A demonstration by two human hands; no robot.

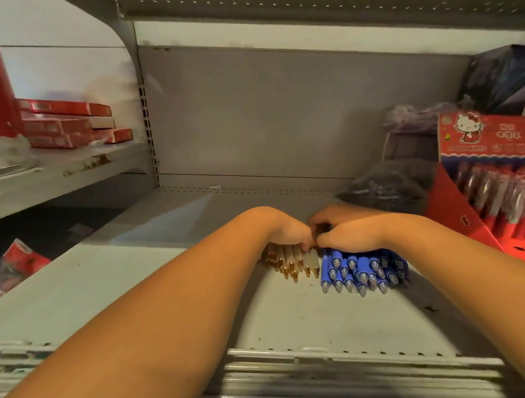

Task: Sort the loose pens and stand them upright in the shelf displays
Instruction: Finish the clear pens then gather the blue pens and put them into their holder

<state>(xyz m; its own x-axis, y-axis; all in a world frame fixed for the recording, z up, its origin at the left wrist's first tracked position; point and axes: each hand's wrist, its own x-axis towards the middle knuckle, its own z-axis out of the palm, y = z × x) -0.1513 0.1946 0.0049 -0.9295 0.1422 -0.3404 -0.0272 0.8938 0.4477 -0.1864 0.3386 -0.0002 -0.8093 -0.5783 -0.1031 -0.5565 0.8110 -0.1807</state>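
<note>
Two bunches of loose pens lie side by side on the grey shelf (163,284), tips toward me. Several white pens with gold tips (294,261) are on the left, several blue pens with clear tips (360,270) on the right. My left hand (290,231) lies over the white pens with its fingers curled down onto them. My right hand (348,231) covers the back of the blue bunch, fingers curled around the pens. The two hands touch in the middle. A red cartoon-cat display box (488,177) with pens standing in it sits at the right.
Dark plastic bags (383,185) lie at the back right, next to the display box. Stacked red boxes (70,123) sit on the neighbouring shelf to the left. A metal rail (339,358) runs along the shelf's front edge.
</note>
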